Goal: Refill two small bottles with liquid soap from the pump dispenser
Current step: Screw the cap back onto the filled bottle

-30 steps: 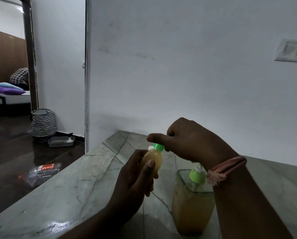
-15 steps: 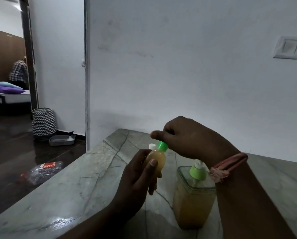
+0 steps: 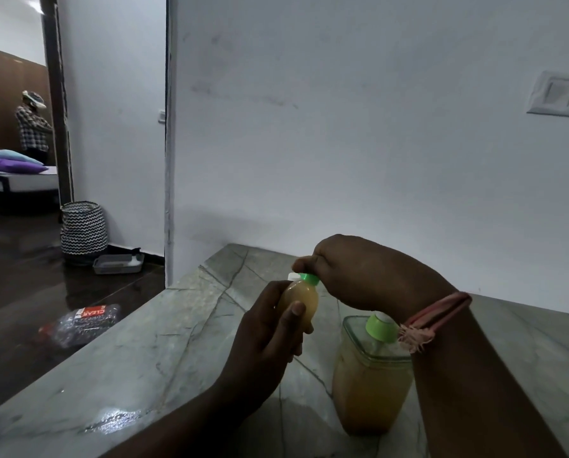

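Observation:
My left hand point(image 3: 263, 332) holds a small bottle point(image 3: 301, 300) of yellowish soap upright above the marble counter point(image 3: 151, 365). My right hand point(image 3: 359, 269) pinches the bottle's green cap point(image 3: 308, 278) from above. A small white piece point(image 3: 293, 276) shows just left of the cap. The pump dispenser point(image 3: 369, 375), a clear square container of yellow soap with a green pump head point(image 3: 380, 327), stands on the counter under my right wrist. A second small bottle is not in sight.
A white wall rises behind the counter, with a switch plate point(image 3: 555, 94) at the right. To the left, a dark floor holds a crushed plastic bottle point(image 3: 81, 322), a patterned basket point(image 3: 83, 231) and a grey tray point(image 3: 117, 263). A person point(image 3: 32, 127) stands in the far room.
My right-hand fingers have shifted on the green cap while the bottle stays in my left hand. The person in the far room has stood up.

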### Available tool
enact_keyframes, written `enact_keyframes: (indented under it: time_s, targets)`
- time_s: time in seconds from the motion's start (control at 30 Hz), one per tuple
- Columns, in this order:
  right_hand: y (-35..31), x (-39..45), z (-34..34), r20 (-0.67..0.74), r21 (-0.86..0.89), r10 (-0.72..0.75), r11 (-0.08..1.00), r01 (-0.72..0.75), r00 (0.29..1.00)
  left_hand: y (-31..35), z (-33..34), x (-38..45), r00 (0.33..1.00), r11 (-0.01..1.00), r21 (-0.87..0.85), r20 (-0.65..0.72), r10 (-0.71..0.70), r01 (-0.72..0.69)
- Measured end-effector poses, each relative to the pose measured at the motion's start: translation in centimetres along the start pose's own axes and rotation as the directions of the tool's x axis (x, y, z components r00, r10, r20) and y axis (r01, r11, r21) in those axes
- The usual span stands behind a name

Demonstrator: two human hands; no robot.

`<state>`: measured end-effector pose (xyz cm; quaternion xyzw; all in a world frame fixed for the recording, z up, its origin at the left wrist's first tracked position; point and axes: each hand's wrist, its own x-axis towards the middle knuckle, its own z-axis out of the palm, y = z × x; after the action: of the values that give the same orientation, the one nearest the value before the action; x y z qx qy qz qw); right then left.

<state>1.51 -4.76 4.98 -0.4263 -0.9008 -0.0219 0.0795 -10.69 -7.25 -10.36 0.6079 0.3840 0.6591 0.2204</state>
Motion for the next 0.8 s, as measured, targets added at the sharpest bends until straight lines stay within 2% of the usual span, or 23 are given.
enact_keyframes:
  time_s: [0.03,0.07,0.17,0.2,0.33,0.47,0.57,0.67,0.8]
  targets:
    - [0.0,0.0,0.0,-0.009,-0.029,-0.007,1.0,0.007,1.0,0.0,0.1,0.0,1.0,1.0,-0.016,-0.006,-0.013,0.013]
    - [0.2,-0.1,0.0,-0.018,0.017,-0.003,1.0,0.004,1.0,0.1,0.1,0.0,1.0,0.999,-0.049,-0.013,-0.025,0.024]
    - [0.6,-0.4,-0.1,-0.028,0.39,-0.029,0.92,0.038,0.999,-0.1,-0.3,0.2,0.998,0.98,-0.188,-0.02,-0.066,0.061]
    - [0.6,-0.4,-0.1,-0.016,0.423,-0.047,0.905,0.049,0.999,-0.1,-0.4,0.3,0.996,0.97,-0.227,-0.018,-0.09,0.084]
    - [0.9,-0.1,-0.1,-0.067,0.27,-0.064,0.96,0.08,0.996,-0.4,-0.6,0.2,0.995,0.967,-0.235,0.014,-0.096,0.097]
    - [0.8,-0.2,0.0,-0.095,0.207,-0.019,0.978,0.038,0.995,-0.6,-0.3,0.3,0.999,0.993,-0.115,0.014,-0.039,0.04]
    - [0.2,0.0,0.0,-0.138,0.144,0.057,0.989,-0.037,0.989,-0.3,-0.2,0.3,0.999,0.997,0.058,-0.013,0.042,-0.041]
    - [-0.3,0.2,0.3,-0.099,0.069,0.134,0.989,-0.128,0.986,-0.4,-0.3,0.3,0.989,0.962,0.237,-0.025,0.143,-0.133]
    - [-1.6,0.3,0.1,-0.03,-0.059,0.157,0.986,-0.159,0.987,-0.8,-0.5,0.3,0.982,0.934,0.311,-0.016,0.19,-0.175]
